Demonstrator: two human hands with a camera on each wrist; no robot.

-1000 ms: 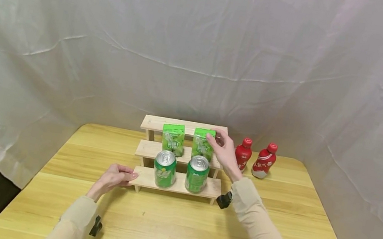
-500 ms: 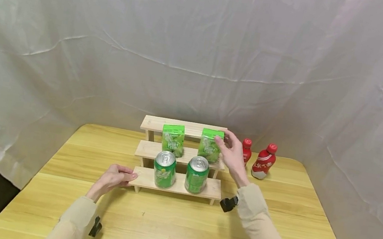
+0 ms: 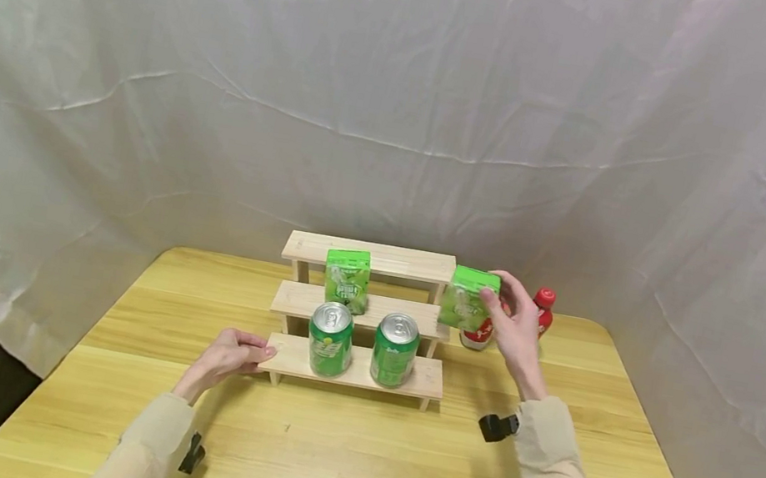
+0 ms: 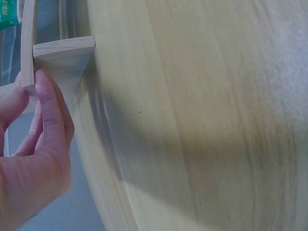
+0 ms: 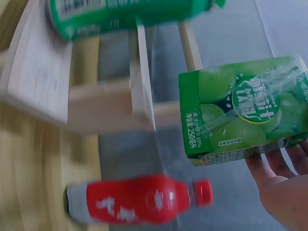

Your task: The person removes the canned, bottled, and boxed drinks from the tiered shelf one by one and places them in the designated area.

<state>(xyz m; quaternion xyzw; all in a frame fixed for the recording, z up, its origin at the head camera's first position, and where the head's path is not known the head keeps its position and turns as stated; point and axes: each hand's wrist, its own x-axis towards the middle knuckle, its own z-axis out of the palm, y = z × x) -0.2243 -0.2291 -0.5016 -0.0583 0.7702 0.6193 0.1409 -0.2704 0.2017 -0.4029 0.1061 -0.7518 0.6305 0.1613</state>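
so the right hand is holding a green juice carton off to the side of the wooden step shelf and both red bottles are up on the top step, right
Not quite. The right hand does hold the green juice carton beside the wooden step shelf, but the red bottles stand on the yellow wooden table, right of the shelf, not on the top step. The head view shows this.

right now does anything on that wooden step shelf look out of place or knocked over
Nothing is spilled or tipped. The one gap: the middle step holds a single green juice carton, because the right hand holds the other carton in the air beside the shelf. Both green cans stand upright.
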